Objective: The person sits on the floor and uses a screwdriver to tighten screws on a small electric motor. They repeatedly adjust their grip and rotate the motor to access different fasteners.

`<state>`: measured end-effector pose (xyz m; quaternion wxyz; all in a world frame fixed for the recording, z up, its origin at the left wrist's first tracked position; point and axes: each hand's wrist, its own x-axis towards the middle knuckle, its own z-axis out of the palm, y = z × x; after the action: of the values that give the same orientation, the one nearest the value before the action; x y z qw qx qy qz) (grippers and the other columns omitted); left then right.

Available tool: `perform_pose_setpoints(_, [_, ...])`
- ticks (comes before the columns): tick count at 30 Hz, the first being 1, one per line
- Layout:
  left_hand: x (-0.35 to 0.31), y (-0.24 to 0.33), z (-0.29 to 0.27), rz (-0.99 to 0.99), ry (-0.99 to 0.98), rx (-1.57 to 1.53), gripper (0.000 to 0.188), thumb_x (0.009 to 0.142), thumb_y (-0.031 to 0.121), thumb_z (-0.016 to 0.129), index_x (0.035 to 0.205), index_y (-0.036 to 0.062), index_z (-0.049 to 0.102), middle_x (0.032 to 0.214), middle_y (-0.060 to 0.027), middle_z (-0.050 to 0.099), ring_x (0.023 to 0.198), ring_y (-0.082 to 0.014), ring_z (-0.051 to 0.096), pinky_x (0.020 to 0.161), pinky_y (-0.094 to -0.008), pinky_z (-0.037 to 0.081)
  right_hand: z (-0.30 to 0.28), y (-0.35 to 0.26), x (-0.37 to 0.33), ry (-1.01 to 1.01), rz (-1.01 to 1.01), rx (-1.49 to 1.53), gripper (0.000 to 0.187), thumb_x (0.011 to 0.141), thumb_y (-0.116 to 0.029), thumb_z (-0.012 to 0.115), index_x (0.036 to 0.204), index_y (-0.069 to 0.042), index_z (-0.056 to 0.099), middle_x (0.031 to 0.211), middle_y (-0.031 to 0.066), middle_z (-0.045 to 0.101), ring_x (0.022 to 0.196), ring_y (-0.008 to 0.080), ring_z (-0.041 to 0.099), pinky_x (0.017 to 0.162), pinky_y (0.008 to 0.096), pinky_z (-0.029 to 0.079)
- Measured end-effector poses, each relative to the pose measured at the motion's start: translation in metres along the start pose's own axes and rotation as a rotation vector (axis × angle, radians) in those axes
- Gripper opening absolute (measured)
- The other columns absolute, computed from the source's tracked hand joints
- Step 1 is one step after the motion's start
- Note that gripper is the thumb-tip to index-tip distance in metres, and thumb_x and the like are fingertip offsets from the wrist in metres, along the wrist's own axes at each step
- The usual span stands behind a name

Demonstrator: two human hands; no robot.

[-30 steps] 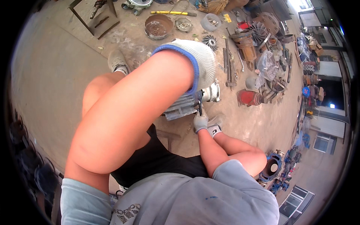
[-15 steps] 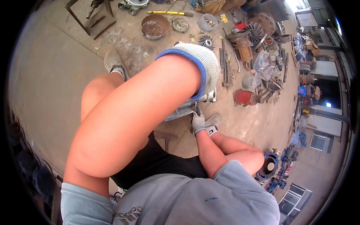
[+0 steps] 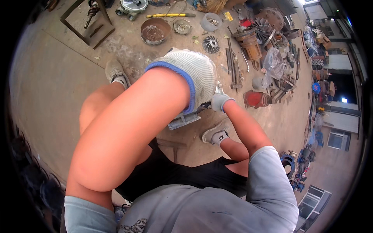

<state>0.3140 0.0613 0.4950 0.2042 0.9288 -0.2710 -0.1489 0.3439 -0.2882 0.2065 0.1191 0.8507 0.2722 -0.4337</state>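
Note:
My left hand (image 3: pixel 184 73), in a pale knitted glove with a blue cuff, reaches over a grey metal machine part (image 3: pixel 182 122) low between my legs. Its fingers are out of sight behind the back of the glove. To the right of that part, my right hand (image 3: pixel 220 101), gloved too, is closed on a dark slim tool (image 3: pixel 203 106) that points left toward the metal. The tool's kind and its far end cannot be made out. My left forearm and glove cover most of the machine part.
Beyond my hands lie a rusty round pan (image 3: pixel 155 32), a finned impeller (image 3: pixel 211 44), a clear tub (image 3: pixel 210 21) and a yellow bar (image 3: pixel 171 15). Long steel tools (image 3: pixel 234 70) and a red metal part (image 3: pixel 256 99) are at right. A metal frame (image 3: pixel 87 27) stands far left.
My right hand has moved up and rightward, swinging the dark tool from nearly upright to nearly level. My left hand has shifted slightly left with the view.

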Motion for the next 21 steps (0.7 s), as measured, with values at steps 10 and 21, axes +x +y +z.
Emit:
perform_pose_setpoints(10, [0.015,-0.008,0.02,-0.106,-0.063,-0.024,0.036,0.088,0.031,0.073,0.105,-0.0004,0.074,0.102,-0.0237,0.079,0.1,-0.0412,0.077,0.09,-0.0479,0.06,0.024,-0.016,-0.002,0.173,0.246,0.295,0.048,0.105,-0.047,0.056,0.115,-0.009,0.083,0.114,0.0219,0.08,0.117,0.0386,0.073,0.106,0.0499,0.054])
perform_pose_setpoints(21, [0.019,-0.001,0.023,-0.081,-0.109,-0.001,0.038,0.088,0.032,0.076,0.107,-0.001,0.072,0.101,-0.0237,0.078,0.103,-0.0419,0.076,0.092,-0.0487,0.06,0.212,-0.066,0.056,0.775,0.812,1.082,0.057,0.113,-0.042,0.045,0.113,0.004,0.078,0.109,0.0337,0.075,0.106,0.0524,0.071,0.093,0.0573,0.055])
